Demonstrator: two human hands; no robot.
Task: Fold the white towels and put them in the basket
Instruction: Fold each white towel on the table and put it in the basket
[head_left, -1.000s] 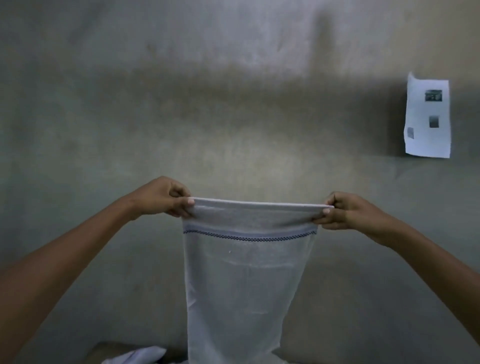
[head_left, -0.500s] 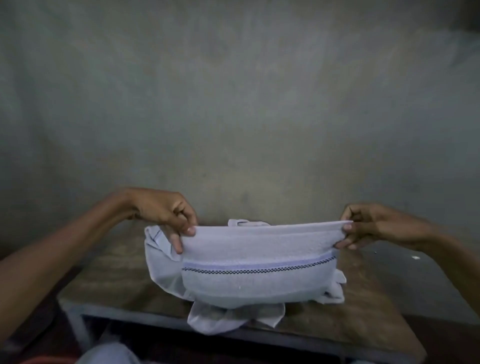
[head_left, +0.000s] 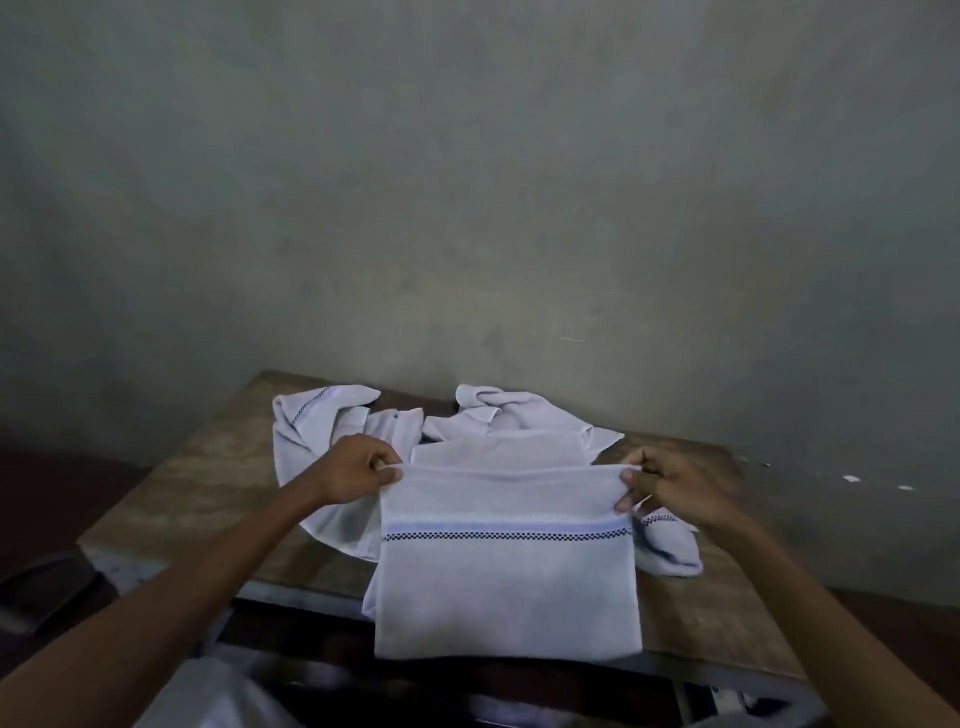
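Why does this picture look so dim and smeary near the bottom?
Head view: the room is dim, so the wall looks murky grey-green; the held towel and both hands, left and right, stay fairly sharp; the bottom edge blurs, and the wide lens bends the table.

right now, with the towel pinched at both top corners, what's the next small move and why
Probably lower the towel flat onto the table for the next fold. The left hand and right hand hold its top corners taut, its lower part hangs past the table's near edge, and unfolded towels still lie behind it.
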